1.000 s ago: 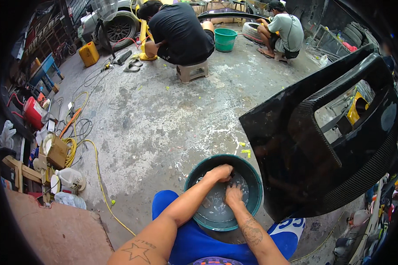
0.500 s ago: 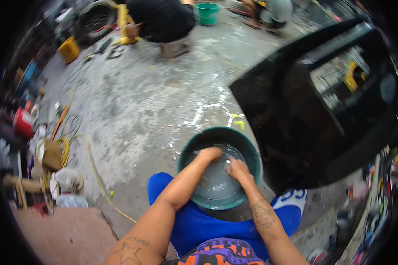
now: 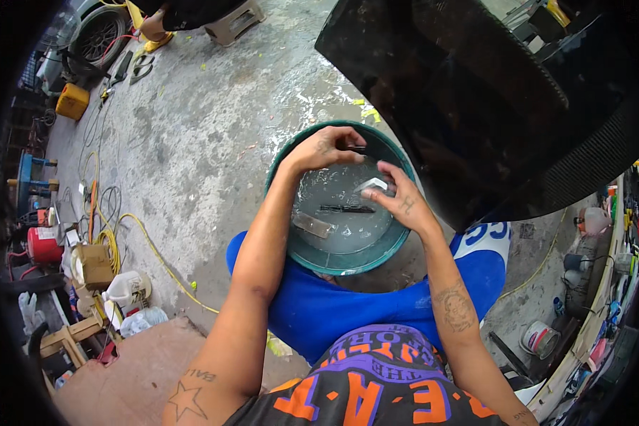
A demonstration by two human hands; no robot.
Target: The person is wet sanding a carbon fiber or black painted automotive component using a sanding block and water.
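A round green basin [image 3: 277, 234] of cloudy water stands between my knees. Over its far side, my left hand [image 3: 326, 149] is curled, with a small dark piece that I cannot make out at its fingertips. My right hand [image 3: 403, 201] pinches a small white block [image 3: 373, 186] between thumb and fingers, above the water. In the basin lie a thin black strip [image 3: 344, 209] and, nearer me on the left, a brownish translucent block [image 3: 311, 225].
A large glossy black panel [image 3: 433, 92] rises close beside the basin at the right. Along the left lie a yellow hose [image 3: 149, 248], a white jug [image 3: 128, 290] and a red tank [image 3: 44, 245]. Another person's hand [image 3: 153, 27] is at the far left, near a stool [image 3: 234, 23].
Both hands have come up out of the water. The white block now shows plainly in my right hand. My view has tilted down, so the basin sits higher in the picture.
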